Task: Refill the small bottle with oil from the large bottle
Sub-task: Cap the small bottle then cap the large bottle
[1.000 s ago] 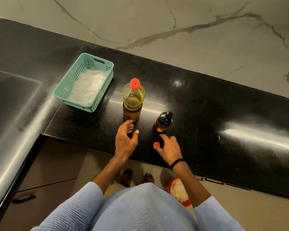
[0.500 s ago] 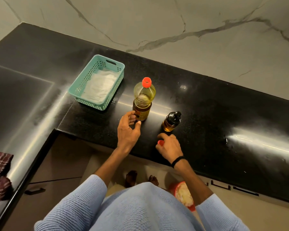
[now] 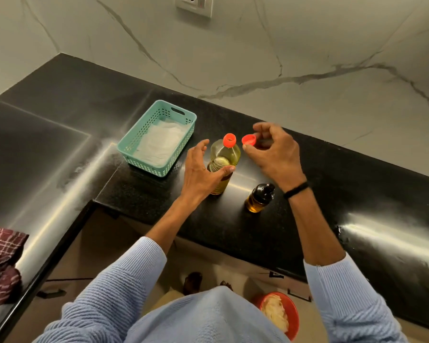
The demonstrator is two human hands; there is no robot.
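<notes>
Home kitchen: black counter (image 3: 307,194), marble wall (image 3: 282,45) w/ socket (image 3: 194,5).

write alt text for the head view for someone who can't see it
A person's right hand pinches a red cap beside the top of a large oil bottle, which the left hand grips on a black counter. A small dark-capped bottle stands nearby; a teal basket sits to the left.
</notes>
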